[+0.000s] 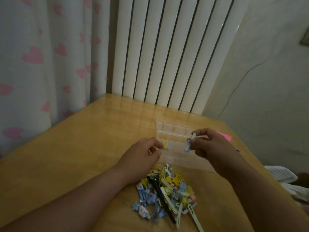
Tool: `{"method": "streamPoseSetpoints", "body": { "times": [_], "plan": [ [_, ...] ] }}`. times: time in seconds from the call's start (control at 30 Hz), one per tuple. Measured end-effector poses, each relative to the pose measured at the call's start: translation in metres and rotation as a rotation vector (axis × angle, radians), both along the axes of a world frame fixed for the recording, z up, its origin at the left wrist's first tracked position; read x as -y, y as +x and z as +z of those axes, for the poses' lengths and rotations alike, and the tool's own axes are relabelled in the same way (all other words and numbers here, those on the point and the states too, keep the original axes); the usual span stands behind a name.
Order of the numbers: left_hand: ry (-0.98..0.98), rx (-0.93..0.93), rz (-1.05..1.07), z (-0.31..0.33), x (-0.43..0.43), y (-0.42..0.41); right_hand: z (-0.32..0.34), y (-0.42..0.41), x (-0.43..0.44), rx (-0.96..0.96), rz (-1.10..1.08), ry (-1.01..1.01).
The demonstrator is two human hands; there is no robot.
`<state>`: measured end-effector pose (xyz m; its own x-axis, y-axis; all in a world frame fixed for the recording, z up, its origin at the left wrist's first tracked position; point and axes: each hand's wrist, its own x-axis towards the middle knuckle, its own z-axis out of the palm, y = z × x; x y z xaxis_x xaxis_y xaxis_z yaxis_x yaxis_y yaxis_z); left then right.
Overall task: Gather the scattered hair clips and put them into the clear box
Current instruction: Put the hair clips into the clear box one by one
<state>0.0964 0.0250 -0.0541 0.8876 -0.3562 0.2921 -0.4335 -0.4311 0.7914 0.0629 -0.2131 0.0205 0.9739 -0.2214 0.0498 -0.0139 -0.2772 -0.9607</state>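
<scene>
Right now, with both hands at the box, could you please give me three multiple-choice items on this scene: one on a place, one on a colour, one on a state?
1. Where does the pile of hair clips lie?
A) on the table, nearer the person than the clear box
B) inside the clear box
C) on a chair

2. What colour is the paper beside the box?
A) green
B) pink
C) black

3. What does the right hand do?
A) lies flat
B) hangs empty
C) pinches a pale blue clip over the box

Answers: 1 A, the pile lies between box and person. 2 B, bright pink behind the right hand. 3 C, it pinches the clip above the box; the left hand grips a thin pale clip.
</scene>
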Motion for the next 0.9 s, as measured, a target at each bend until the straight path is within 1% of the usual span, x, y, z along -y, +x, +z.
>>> {"method": "streamPoseSetpoints", "body": {
  "times": [0.17, 0.33, 0.43, 0.5, 0.63, 0.73, 0.8, 0.9],
  "plan": [
    [0.001, 0.008, -0.004, -0.001, 0.001, 0.001, 0.019, 0.053, -0.009, -0.004, -0.049, -0.275],
    [0.003, 0.012, -0.003, 0.000, 0.001, 0.001, -0.003, 0.089, -0.019, -0.129, -0.054, -0.539],
    [0.002, 0.006, -0.007, -0.001, 0.001, 0.002, -0.013, 0.093, -0.023, -0.190, -0.056, -0.653],
    [0.001, 0.006, -0.006, -0.001, 0.001, 0.002, -0.016, 0.094, -0.024, -0.212, -0.053, -0.688],
    [0.003, 0.012, 0.001, -0.001, 0.001, 0.003, -0.018, 0.098, -0.022, -0.254, -0.062, -0.675],
    [0.008, 0.024, 0.007, -0.001, 0.001, 0.003, -0.018, 0.098, -0.021, -0.292, -0.071, -0.717],
    [0.012, 0.029, 0.004, 0.000, 0.000, 0.002, -0.018, 0.093, -0.017, -0.235, -0.093, -0.711],
    [0.017, 0.031, 0.002, 0.001, 0.000, 0.002, -0.013, 0.069, -0.012, -0.004, -0.167, -0.680]
  ]
}}
